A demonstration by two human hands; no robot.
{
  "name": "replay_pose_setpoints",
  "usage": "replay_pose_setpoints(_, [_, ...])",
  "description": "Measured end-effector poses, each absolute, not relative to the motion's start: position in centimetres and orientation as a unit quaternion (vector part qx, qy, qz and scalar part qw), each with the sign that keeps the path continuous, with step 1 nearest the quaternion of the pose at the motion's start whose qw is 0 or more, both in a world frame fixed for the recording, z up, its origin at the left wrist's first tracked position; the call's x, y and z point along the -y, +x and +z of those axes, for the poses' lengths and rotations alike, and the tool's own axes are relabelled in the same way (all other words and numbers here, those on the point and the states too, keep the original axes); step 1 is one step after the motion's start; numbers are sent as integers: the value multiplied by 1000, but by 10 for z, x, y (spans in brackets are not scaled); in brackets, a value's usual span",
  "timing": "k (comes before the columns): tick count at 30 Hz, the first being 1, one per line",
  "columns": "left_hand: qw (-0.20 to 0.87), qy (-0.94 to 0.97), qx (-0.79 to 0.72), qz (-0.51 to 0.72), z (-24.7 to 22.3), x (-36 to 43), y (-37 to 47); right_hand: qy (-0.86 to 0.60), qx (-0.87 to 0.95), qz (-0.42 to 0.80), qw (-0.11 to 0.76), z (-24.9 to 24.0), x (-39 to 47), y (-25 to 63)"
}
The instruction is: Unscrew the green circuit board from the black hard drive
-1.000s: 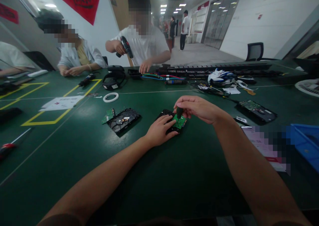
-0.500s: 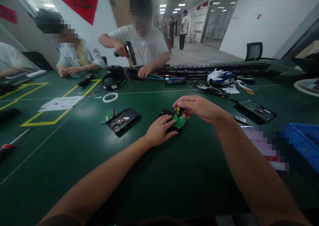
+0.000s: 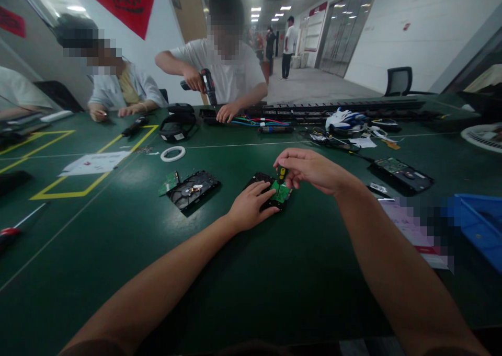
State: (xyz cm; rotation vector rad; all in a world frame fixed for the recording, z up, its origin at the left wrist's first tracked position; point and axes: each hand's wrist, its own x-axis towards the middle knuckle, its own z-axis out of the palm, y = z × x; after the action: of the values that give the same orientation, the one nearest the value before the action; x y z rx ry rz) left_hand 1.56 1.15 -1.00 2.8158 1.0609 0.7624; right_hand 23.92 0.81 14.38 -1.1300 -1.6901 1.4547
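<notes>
A black hard drive (image 3: 260,177) with a green circuit board (image 3: 283,193) lies on the green table before me. My left hand (image 3: 253,204) rests across its left side, fingers spread, thumb by the near edge. Above the board, my right hand (image 3: 304,169) pinches a small black-and-yellow screwdriver (image 3: 282,174). Its thin shaft points down to the board; the exact tip contact is too small to tell. To the left lies another opened drive (image 3: 196,188), a loose green board (image 3: 169,183) at its side. A third hard drive (image 3: 403,175) sits at the right.
A blue bin (image 3: 480,230) and a printed sheet (image 3: 415,225) are on the right. A white ring (image 3: 173,153), gloves (image 3: 345,119) and cables lie farther back. At far left is a red-handled screwdriver (image 3: 10,231). Across the table, a person holds a power drill (image 3: 208,87).
My hands have barely moved; the screwdriver stays over the board. Across the table, the drill has shifted slightly right and down, and the seated person's hands have parted.
</notes>
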Motion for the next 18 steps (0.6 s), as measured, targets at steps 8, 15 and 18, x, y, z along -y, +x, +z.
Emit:
replay_pose_setpoints(8, [27, 907, -341, 245, -11, -12, 14, -459, 654, 499, 335, 143, -11, 239])
replay_pose_setpoints(15, [27, 907, -340, 248, -11, -12, 15, -435, 676, 502, 318, 145, -9, 236])
replay_pose_setpoints(18, [28, 907, -342, 246, -9, -11, 15, -422, 691, 506, 297, 147, -7, 237])
